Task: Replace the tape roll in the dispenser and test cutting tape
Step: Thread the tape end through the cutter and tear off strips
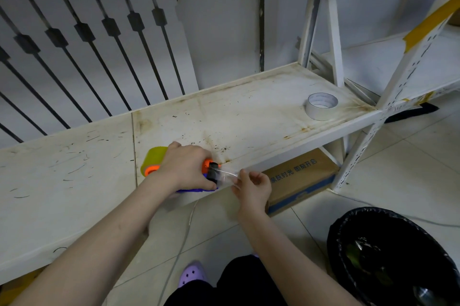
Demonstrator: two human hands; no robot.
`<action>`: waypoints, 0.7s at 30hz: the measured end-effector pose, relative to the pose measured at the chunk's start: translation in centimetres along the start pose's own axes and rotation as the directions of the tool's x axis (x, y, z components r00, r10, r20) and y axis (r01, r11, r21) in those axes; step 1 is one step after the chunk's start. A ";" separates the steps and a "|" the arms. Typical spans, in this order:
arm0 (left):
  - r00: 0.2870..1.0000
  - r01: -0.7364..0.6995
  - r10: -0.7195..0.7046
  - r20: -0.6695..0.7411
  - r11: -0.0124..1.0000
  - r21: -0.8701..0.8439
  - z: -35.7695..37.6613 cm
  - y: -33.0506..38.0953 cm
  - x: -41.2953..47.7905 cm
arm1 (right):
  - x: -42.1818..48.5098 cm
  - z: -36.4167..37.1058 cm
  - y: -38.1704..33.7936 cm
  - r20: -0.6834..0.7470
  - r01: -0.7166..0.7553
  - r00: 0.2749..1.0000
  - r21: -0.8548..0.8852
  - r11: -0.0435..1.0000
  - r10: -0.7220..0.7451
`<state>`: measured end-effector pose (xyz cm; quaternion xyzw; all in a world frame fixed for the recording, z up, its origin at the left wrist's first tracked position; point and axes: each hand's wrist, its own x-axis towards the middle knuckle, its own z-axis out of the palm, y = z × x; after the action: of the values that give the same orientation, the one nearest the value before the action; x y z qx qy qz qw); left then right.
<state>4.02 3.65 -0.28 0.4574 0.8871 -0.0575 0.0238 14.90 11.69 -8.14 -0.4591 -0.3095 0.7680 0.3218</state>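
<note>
Cardboard box (300, 178) under shelf: blue print "聚肤时光 即刻开启", first character partly hidden.

Items in view, by count

Two hands: left hand (185, 168), right hand (252, 187). One tape dispenser (211, 172) at the near shelf edge. Two tape rolls: a yellowish roll (153, 160) on the dispenser, a white roll (321, 106) far right. One cardboard box (298, 178) under the shelf (249, 111). One black bin (388, 256) near right. One purple shoe (191, 273).
</note>
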 end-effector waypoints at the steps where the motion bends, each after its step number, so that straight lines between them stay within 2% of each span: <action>1: 1.000 -0.007 0.006 -0.019 1.000 -0.016 0.0 -0.3 -0.2 | -0.3 -0.1 -0.1 0.009 0.034 0.999 -0.002 0.999 -0.034; 7: 0.992 0.002 -0.023 -0.127 0.987 -0.162 -0.4 -1.6 -1.6 | -2.5 -0.5 -1.7 0.162 0.299 0.942 -0.010 0.954 -0.293; 14: 0.977 0.040 -0.105 -0.186 0.947 -0.320 -0.6 -2.3 -2.7 | -3.8 0.1 -2.5 0.218 0.400 0.900 -0.074 0.914 -0.376; 18: 0.969 0.032 -0.130 -0.212 0.910 -0.413 -1.1 -2.2 -3.3 | -3.4 1.8 -4.9 0.295 0.550 0.818 -0.147 0.822 -0.495; 21: 0.953 0.037 -0.185 -0.242 0.858 -0.512 -1.2 -2.0 -3.5 | -2.2 2.5 -5.9 0.367 0.609 0.783 -0.286 0.740 -0.503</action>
<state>4.42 -0.24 1.44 0.3864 0.8907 0.2394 0.0115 14.71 13.10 -1.49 -0.2915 -0.6196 0.6120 0.3958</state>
